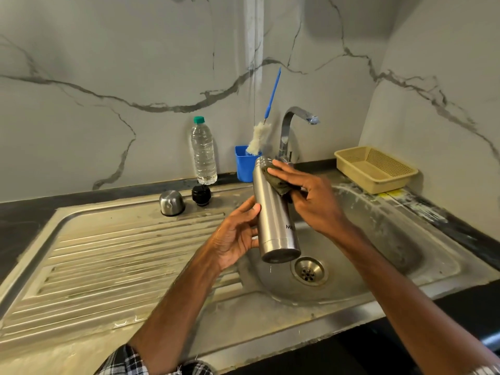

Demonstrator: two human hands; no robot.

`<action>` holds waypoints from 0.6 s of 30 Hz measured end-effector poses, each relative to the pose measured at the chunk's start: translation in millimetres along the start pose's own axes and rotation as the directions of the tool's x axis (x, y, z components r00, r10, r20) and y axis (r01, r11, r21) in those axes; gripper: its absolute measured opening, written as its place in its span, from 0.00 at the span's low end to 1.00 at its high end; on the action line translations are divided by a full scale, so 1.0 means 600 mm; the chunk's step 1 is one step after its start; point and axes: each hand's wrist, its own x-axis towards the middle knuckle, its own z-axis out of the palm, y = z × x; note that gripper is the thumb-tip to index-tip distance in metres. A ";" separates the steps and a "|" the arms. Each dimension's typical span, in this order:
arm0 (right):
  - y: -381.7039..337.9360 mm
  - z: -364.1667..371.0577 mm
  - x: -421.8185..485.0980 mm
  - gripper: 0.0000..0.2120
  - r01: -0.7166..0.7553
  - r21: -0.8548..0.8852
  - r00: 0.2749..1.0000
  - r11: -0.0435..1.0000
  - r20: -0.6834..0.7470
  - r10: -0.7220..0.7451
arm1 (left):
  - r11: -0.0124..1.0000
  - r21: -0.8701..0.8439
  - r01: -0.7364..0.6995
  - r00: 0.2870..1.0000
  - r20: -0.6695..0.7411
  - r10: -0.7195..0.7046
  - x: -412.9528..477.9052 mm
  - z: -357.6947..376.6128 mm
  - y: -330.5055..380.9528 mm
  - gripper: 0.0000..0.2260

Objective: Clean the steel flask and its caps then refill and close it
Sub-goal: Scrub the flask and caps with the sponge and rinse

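The steel flask (pixel 273 212) is held upright and slightly tilted over the sink basin (pixel 378 234), its mouth uncapped. My left hand (pixel 235 239) grips its lower body from the left. My right hand (pixel 305 196) presses a dark green scrub pad (pixel 278 180) against the flask's upper right side, fingers laid over the pad. The steel outer cap (pixel 171 203) and the black inner cap (pixel 201 194) stand on the sink's rim at the back. A bottle brush (pixel 263 131) with a blue handle stands in a blue holder (pixel 244 163) behind the flask.
A clear water bottle (pixel 203 152) with a green cap stands by the wall. The tap (pixel 290 131) rises behind the flask. A beige basket (pixel 374 169) sits at the back right. The ribbed drainboard (pixel 121 261) lies left, the drain (pixel 308 270) below the flask.
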 end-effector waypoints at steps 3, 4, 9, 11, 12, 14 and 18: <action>-0.009 0.008 -0.048 0.33 0.037 0.009 0.999 0.999 0.015 -0.037 | 1.000 -0.004 -0.024 0.998 -0.052 0.024 -0.001 -0.003 0.001 0.24; -0.013 0.009 -0.067 0.33 0.059 0.029 0.998 0.998 0.020 -0.060 | 0.999 0.008 -0.034 0.997 -0.066 0.034 -0.001 -0.004 0.000 0.25; -0.020 0.008 -0.098 0.34 0.110 0.068 0.993 0.992 0.040 -0.113 | 0.996 0.084 -0.041 0.996 -0.074 0.047 0.002 -0.003 -0.003 0.27; -0.016 0.005 -0.071 0.33 0.118 -0.003 0.993 0.993 0.004 -0.118 | 0.997 0.072 -0.032 0.997 -0.063 0.037 0.001 -0.002 -0.005 0.25; -0.013 0.004 -0.052 0.32 0.112 -0.052 0.994 0.992 -0.011 -0.112 | 0.997 0.075 -0.025 0.998 -0.049 0.029 0.000 -0.001 -0.005 0.24; -0.006 0.004 -0.010 0.32 0.058 -0.114 0.997 0.992 -0.039 -0.063 | 0.993 0.118 -0.010 1.000 -0.020 0.013 -0.002 0.001 -0.003 0.23; 0.007 -0.001 0.065 0.35 -0.018 -0.036 0.998 0.999 -0.058 0.016 | 0.998 0.068 0.018 1.000 -0.004 -0.018 -0.008 0.009 0.004 0.32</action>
